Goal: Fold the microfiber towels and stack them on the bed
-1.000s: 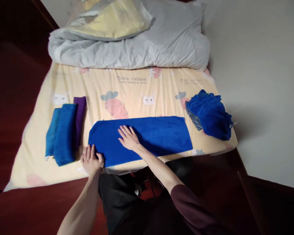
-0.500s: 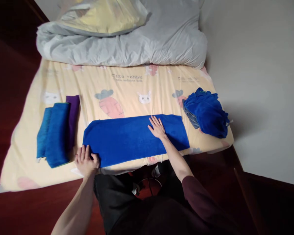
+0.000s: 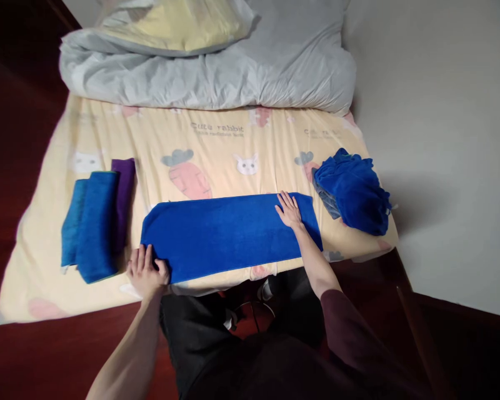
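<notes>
A long blue towel [image 3: 225, 230], folded into a strip, lies flat across the near part of the bed. My left hand [image 3: 145, 272] rests at its near left corner, fingers flat on the sheet and thumb on the towel's edge. My right hand [image 3: 289, 210] lies flat and open on the towel's right part, fingers spread. Neither hand holds anything.
The bed has a yellow sheet [image 3: 216, 150] printed with carrots and rabbits. Folded blue and purple towels [image 3: 98, 219] are stacked at the left. A heap of crumpled blue towels [image 3: 354, 191] sits at the right edge. A grey duvet [image 3: 208, 72] is bunched at the far end.
My right hand has slid rightward along the towel from its left-middle to its right part. My left hand stays at the near left corner.
</notes>
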The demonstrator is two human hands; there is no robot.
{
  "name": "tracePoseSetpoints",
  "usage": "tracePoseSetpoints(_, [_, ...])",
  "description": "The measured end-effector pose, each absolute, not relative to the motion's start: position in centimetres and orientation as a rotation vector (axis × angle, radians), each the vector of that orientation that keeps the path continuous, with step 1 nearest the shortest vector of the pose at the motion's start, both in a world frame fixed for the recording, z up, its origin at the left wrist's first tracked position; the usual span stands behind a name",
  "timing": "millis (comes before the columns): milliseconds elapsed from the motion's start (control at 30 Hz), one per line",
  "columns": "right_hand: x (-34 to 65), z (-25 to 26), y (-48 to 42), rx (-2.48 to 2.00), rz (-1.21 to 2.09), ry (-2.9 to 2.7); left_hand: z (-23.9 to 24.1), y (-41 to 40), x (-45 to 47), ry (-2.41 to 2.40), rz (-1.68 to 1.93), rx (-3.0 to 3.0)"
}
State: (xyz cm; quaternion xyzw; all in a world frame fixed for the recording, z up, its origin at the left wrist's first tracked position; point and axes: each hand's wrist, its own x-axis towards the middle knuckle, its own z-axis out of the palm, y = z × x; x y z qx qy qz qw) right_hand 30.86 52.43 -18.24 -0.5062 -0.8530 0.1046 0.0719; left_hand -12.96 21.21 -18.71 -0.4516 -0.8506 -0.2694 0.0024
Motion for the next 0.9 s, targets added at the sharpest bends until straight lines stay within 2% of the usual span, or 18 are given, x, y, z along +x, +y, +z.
tracePoseSetpoints(233, [31.3, -18.0, 52.8, -1.553, 0.217, -2.511, -18.8, 21.1, -13.0, -2.639, -0.865, -1.443])
tracePoseSetpoints(467, [32.8, -14.0, 58.4, -1.591, 0.137, -2.822, -18.6, 21.2, -13.0, -2.629, -0.925, -1.437])
tracePoseSetpoints(633, [34.9, -12.4, 62.2, -1.808, 0.189, -2.942, -18.5, 21.3, -13.0, -2.646, -0.913, -1.425])
tracePoseSetpoints(800, [35.8, -12.6, 62.1, -2.099, 0.043, -2.69, -18.6, 21.3, -13.1, -2.653, -0.924, -1.416])
tracePoseSetpoints(900, [34.1, -13.0, 59.9, -2.038, -0.112, -2.492, -18.7, 21.3, -13.1, -2.633, -0.933, -1.421])
